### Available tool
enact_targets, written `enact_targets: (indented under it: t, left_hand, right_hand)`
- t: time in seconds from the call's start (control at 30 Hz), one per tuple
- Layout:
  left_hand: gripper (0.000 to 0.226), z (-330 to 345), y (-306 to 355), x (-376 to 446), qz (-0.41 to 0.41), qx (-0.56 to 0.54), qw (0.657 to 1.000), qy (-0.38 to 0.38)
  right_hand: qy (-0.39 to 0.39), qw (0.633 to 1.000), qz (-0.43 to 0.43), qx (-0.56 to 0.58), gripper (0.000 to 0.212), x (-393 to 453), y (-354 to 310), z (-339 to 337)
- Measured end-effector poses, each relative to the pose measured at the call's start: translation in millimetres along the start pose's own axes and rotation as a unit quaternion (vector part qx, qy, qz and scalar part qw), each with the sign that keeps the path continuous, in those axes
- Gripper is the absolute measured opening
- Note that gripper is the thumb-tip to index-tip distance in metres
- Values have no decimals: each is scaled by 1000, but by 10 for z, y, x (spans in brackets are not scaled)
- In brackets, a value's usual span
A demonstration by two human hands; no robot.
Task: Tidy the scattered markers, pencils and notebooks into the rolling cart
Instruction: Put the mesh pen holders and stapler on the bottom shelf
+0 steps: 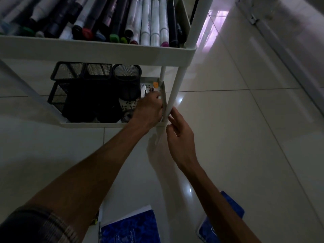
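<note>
We see the left hand (149, 109) reaching into the cart's lower tray (112, 125), fingers curled, grasp unclear; right hand (180, 135) fingers loosely spread beside the cart post (175, 92); markers (112, 20) in the top tray (98, 51); two blue notebooks (131, 227) on the floor (245, 137)

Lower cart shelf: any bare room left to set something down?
Hardly. Mesh organizers fill the lower shelf's left and middle; the left hand and small items occupy the right corner. Top tray is packed with markers. Bare floor tile lies right of the cart post.
</note>
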State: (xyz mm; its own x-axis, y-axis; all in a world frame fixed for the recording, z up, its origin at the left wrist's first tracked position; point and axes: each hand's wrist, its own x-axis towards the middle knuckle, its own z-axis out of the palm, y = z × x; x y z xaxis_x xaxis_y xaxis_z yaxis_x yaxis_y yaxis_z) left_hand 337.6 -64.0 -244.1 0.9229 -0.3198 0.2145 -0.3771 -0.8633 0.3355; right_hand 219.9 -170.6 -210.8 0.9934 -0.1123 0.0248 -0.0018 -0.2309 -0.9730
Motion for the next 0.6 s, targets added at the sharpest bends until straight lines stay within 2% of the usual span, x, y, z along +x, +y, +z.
enact_targets:
  t: [0.07,0.13,0.3,0.5,0.6]
  left_hand:
    - [16,-17,41,-37,-2,-30,1000,10]
    - [11,1,40,-30,-42,-62,997,35]
    - [26,-13,77,30,-122,-134,977,108]
    - [36,-100,148,140,-183,-155,968,82]
    - [33,-109,156,155,-227,-175,954,86]
  right_hand:
    - [0,1000,0,-1,54,1,16,0]
    - [-1,1000,0,-1,54,-1,14,-3]
    - [-5,1000,2,2,53,6,14,-8]
    - [-4,1000,7,10,51,4,13,-14]
    - [0,1000,7,12,50,0,4,3]
